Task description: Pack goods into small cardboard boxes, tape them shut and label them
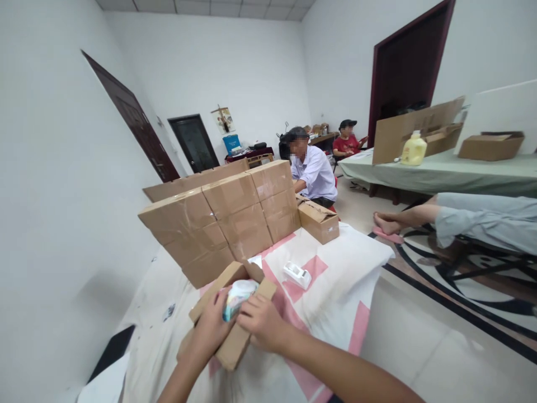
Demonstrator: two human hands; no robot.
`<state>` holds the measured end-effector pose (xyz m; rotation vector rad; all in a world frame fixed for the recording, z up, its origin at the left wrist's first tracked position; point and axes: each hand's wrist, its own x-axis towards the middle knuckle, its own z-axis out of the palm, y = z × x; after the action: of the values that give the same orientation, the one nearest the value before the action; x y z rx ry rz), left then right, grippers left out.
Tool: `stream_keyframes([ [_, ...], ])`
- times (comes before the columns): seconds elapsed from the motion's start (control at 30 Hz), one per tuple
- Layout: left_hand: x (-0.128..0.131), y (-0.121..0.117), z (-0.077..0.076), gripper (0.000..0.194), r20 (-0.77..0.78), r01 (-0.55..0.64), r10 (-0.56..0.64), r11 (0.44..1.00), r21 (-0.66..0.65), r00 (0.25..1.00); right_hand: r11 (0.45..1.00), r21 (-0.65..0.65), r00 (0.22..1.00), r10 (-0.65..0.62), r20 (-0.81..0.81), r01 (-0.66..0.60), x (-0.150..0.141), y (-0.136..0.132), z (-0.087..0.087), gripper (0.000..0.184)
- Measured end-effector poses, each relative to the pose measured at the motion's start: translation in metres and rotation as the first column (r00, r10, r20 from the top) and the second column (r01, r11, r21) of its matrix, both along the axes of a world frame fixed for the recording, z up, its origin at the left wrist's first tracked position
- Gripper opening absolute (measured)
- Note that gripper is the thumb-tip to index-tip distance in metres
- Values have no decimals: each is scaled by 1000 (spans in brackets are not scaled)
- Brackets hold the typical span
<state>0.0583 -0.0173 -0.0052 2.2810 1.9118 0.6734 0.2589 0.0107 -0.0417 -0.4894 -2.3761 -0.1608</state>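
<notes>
An open cardboard box (235,344) sits low in front of me with its flaps spread. A soft pack of wet wipes (240,295), white on top with teal and coloured print, is at the box's opening. My left hand (213,327) grips the pack from its left side, the thumb hidden in part. Across the right flap lies my right hand (263,322), fingers curled over the flap's inner edge and close against the pack. Whether those fingertips also touch the pack I cannot tell. A white tape dispenser (297,274) lies just beyond, to the right.
A wall of stacked, taped cartons (235,215) stands behind the box, with another carton (319,219) at its right end. A pink-and-white cloth (335,280) covers the table. A person (312,170) sits beyond it. On the green-covered table (444,174) is a yellow jug (414,150).
</notes>
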Motion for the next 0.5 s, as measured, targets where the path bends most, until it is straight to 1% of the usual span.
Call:
stream_keyframes([
  [0.07,-6,-2,3,64,-84,53,-66,987,-150,994,1000,4,1000,-4,19,4,0,-1,-1,14],
  [0.13,-11,-4,9,63,-173,79,-125,965,-251,977,1000,-1,999,-17,28,17,0,-3,0,18],
  [0.17,-12,-6,12,58,-215,79,-140,959,-271,966,1000,-8,999,-23,26,23,-1,-4,0,18],
  [0.2,-12,-8,14,49,-255,74,-149,956,-282,955,1000,-12,999,-26,19,26,-1,-5,0,18],
  [0.27,-11,-10,18,24,-329,44,-149,951,-305,932,999,-6,999,-34,-4,34,-3,-8,-2,17],
  [0.3,-11,-10,20,14,-347,29,-141,950,-310,927,999,0,999,-37,-18,37,-4,-10,-3,17],
  [0.33,-11,-10,22,10,-347,19,-132,950,-312,929,999,7,999,-35,-36,35,-3,-12,-5,17],
  [0.4,-18,-12,23,15,-330,17,-131,945,-328,935,999,15,994,-32,-104,34,2,-14,-11,15],
  [0.43,-24,-15,22,19,-288,33,-127,950,-309,949,999,14,984,-38,-173,41,8,-12,-15,16],
  [0.47,-32,-19,19,23,-221,51,-108,967,-248,969,998,8,963,-54,-265,58,16,-9,-18,19],
  [0.5,-40,-26,14,26,-129,46,-63,990,-131,990,996,-7,927,-88,-365,92,26,-2,-20,26],
])
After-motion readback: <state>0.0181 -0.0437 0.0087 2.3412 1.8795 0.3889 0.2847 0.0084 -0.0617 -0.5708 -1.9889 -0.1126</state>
